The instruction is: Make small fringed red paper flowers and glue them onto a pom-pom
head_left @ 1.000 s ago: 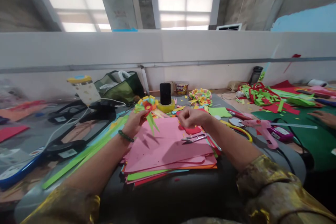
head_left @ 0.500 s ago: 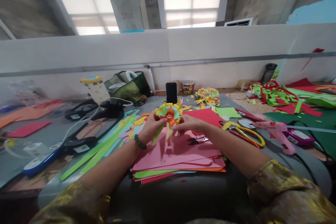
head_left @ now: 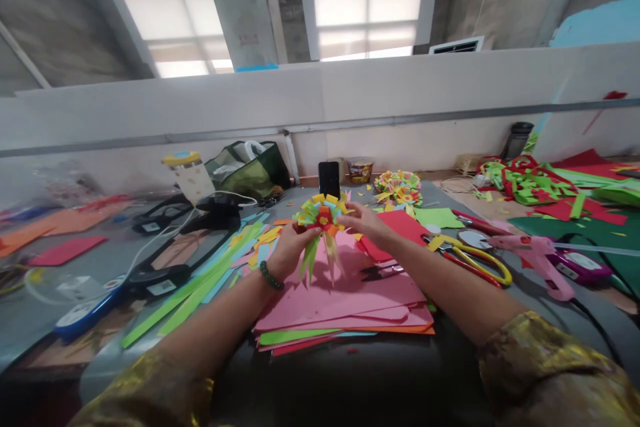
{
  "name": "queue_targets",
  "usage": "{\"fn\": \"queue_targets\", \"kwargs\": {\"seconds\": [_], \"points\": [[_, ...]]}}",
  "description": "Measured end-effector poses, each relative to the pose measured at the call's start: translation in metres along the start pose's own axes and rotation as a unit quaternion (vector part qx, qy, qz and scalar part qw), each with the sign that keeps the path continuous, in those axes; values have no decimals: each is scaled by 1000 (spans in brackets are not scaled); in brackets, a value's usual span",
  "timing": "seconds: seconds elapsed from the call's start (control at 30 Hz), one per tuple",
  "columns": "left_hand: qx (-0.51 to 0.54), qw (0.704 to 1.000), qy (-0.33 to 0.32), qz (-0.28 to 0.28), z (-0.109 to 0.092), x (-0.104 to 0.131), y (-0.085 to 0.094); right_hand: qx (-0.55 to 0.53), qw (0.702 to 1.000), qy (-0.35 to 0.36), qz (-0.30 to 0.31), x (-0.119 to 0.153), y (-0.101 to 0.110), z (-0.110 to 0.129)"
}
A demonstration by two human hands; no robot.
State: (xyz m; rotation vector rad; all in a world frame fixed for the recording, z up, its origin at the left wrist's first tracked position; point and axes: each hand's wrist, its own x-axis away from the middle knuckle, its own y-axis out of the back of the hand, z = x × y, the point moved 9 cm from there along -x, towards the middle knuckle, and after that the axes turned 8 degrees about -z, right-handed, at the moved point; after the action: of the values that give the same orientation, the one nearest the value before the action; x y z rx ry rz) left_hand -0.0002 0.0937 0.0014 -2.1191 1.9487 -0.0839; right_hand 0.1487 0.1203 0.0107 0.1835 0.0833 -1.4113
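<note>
A paper flower (head_left: 321, 213) of yellow, green, red and blue strips, with pointed green and yellow tails hanging down, is held up over a stack of pink paper sheets (head_left: 345, 297). My left hand (head_left: 287, 247) grips it from below, at the base. Fingers of my right hand (head_left: 364, 219) touch its right side. A green bead bracelet sits on my left wrist. Small snips (head_left: 381, 272) lie on the pink paper just under my right forearm.
A phone (head_left: 329, 179) stands behind the flower, with a finished paper flower (head_left: 399, 187) to its right. Yellow-handled scissors (head_left: 475, 260) and a pink glue gun (head_left: 537, 255) lie at right. Green strips (head_left: 195, 287), a green bag (head_left: 249, 170) and cables are at left.
My right hand came from the snips side to the flower and now touches it. The flower moved toward the centre and rose a little; the camera tilted slightly.
</note>
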Motion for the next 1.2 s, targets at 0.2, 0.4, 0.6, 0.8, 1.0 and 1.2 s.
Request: {"fn": "queue_targets", "kwargs": {"seconds": [0.2, 0.4, 0.6, 0.8, 1.0, 1.2], "points": [[-25, 998, -13, 51, -1, 15, -13, 31, 996, 77, -35, 13, -11, 7], [-21, 999, -7, 41, 2, 9, -8, 79, 993, 79, -26, 17, -11, 9], [-13, 999, -24, 45, -2, 10, -8, 15, 999, 47, -7, 15, -10, 10], [-26, 997, -6, 69, 5, 13, -17, 49, 996, 67, -33, 13, -4, 10], [-23, 988, 72, 133, 21, 18, -26, 23, 994, 75, -77, 9, 10, 10], [-43, 981, 92, 164, 26, 19, -27, 32, 992, 76, -96, 5, 17, 8]]}}
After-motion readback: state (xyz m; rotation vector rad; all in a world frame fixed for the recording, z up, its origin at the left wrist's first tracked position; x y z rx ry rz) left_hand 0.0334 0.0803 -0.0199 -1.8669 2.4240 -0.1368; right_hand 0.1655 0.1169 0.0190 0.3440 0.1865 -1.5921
